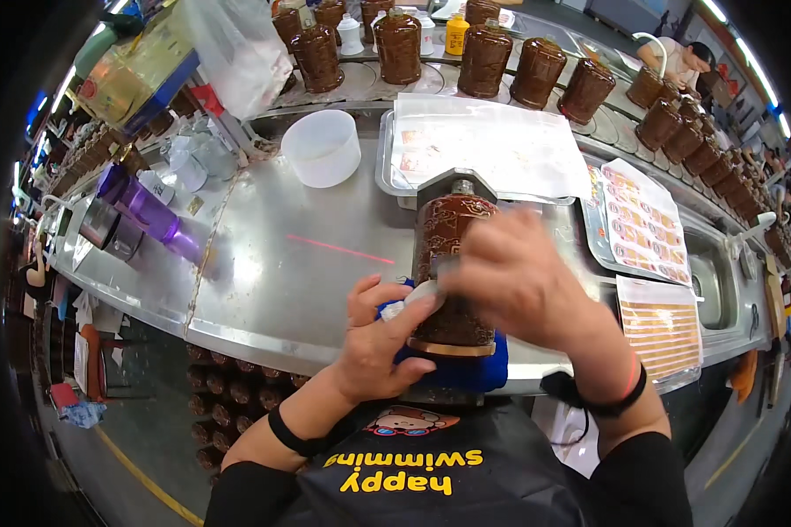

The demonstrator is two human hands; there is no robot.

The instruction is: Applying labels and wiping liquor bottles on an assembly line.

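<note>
A dark brown bottle (453, 224) with a raised, gold-lined pattern lies in front of me, its neck pointing away. A black holder shows around its neck end, and a folded blue cloth (483, 376) is under its near end. My left hand (378, 347) is closed at the bottle's left side, pinching a crumpled white wipe (413, 300) near the glass. Over the bottle's right side is my right hand (514, 277), blurred, its fingers curled together. A small greyish piece shows at its fingertips, too smeared to name.
A white tub (321, 149) and a tray covered with white sheets (492, 145) stand behind the bottle. Sticker sheets (637, 224) lie at right, beside a sink (714, 281). A purple bottle (154, 211) is at left. Several brown bottles (398, 48) line the conveyor; another person sits beyond.
</note>
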